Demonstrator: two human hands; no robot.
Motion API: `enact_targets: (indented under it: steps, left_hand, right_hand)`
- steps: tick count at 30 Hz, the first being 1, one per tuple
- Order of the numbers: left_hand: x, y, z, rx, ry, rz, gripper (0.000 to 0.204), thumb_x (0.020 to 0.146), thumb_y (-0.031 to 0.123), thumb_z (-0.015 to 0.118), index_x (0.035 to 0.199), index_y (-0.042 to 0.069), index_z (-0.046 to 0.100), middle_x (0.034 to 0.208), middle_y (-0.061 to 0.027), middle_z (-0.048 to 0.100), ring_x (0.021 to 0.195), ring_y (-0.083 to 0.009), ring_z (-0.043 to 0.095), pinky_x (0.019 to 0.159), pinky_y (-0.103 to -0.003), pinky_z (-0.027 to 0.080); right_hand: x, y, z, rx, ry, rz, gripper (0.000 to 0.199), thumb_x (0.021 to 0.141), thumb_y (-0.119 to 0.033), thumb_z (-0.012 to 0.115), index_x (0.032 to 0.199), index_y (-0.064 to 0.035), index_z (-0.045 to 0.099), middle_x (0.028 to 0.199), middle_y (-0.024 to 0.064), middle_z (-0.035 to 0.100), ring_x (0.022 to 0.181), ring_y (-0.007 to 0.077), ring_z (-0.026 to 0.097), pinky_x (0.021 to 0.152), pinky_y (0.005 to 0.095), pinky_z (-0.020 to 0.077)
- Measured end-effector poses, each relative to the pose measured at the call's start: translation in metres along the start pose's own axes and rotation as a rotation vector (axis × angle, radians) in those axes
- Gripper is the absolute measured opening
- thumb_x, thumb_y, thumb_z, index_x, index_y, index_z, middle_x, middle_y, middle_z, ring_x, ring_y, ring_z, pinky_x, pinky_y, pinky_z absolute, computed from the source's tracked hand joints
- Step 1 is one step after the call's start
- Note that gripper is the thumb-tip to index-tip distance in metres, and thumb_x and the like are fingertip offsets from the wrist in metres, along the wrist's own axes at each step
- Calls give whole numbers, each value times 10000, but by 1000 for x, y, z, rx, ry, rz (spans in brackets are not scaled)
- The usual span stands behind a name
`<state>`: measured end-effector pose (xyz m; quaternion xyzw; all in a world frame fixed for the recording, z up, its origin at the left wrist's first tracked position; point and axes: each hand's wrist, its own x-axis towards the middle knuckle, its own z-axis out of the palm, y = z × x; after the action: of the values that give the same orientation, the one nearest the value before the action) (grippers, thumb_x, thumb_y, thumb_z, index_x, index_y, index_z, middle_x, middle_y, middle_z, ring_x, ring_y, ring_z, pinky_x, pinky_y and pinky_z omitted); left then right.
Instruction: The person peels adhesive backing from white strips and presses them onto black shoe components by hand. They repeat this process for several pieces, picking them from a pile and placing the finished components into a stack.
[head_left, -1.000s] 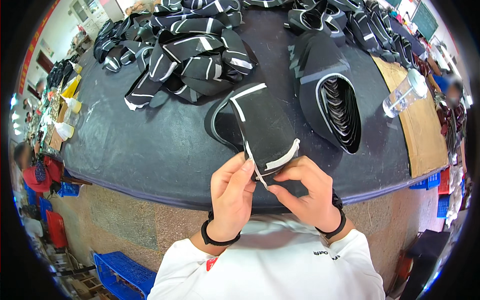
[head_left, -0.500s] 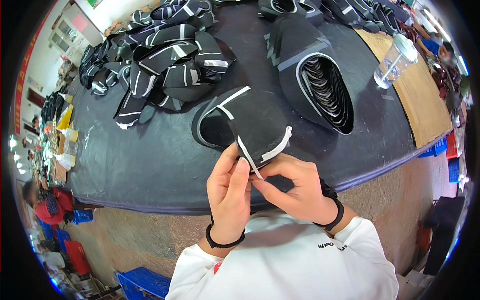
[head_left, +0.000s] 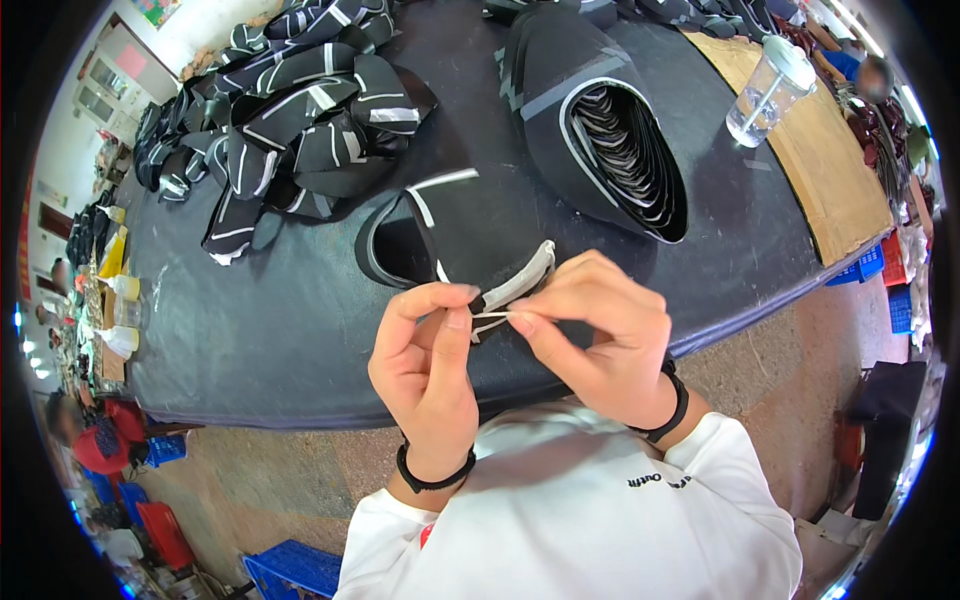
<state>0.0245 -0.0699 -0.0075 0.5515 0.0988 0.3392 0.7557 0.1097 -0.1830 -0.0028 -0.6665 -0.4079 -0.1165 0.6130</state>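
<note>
While pinching a thin white strip (head_left: pixel 497 314) between left hand (head_left: pixel 425 365) and right hand (head_left: pixel 600 335) at the black piece (head_left: pixel 470 240) beside the stack (head_left: pixel 600 130), peeling barely begun, most tape left.

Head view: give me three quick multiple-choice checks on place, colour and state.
1. Where does the clear plastic cup stand?
A. on the brown board at the table's right end
B. on the floor
C. beside the left wrist

2. What colour is the trim strip on the black fabric piece?
A. red
B. white
C. green

3. How do the hands stand?
A. both flat on the dark table
B. only one touches the piece
C. left hand and right hand both pinch at the piece's near edge

Answers: 1 A, the cup rests on the board; 2 B, the strip shows pale white; 3 C, thumbs and forefingers meet at the edge.
</note>
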Motion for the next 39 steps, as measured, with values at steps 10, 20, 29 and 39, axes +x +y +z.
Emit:
enact_targets:
  steps: [10,20,29,39]
  left_hand:
    - [11,15,-13,-342,-131,-148,345,894,-18,410,1216,-126,470,1093,-156,607,970,-143,603,791,-213,467]
    - [12,15,9,-145,-66,-223,495,817,-117,422,1305,-154,353,1152,-210,578,1054,-188,579,886,-266,462]
    - [14,8,5,-12,-147,-241,454,856,-127,468,1304,-91,402,1121,-158,601,1021,-139,578,889,-236,446]
    - [12,0,-3,154,-291,-204,473,846,-162,440,1309,-67,426,1131,-125,603,1035,-109,560,880,-203,420]
  right_hand:
    - [1,17,-8,-259,-62,-372,293,591,35,720,877,3,668,848,110,616,739,222,612,611,281,523]
    - [9,27,1,-767,-95,-795,357,479,-58,567,796,89,638,787,154,594,725,241,604,591,275,531]
    - [23,36,-6,-536,-163,-655,214,466,-77,598,634,-32,474,640,67,442,553,201,485,439,271,407]
    - [38,18,-18,-444,-439,-400,254,596,69,639,817,5,532,754,97,549,659,239,583,542,310,489]
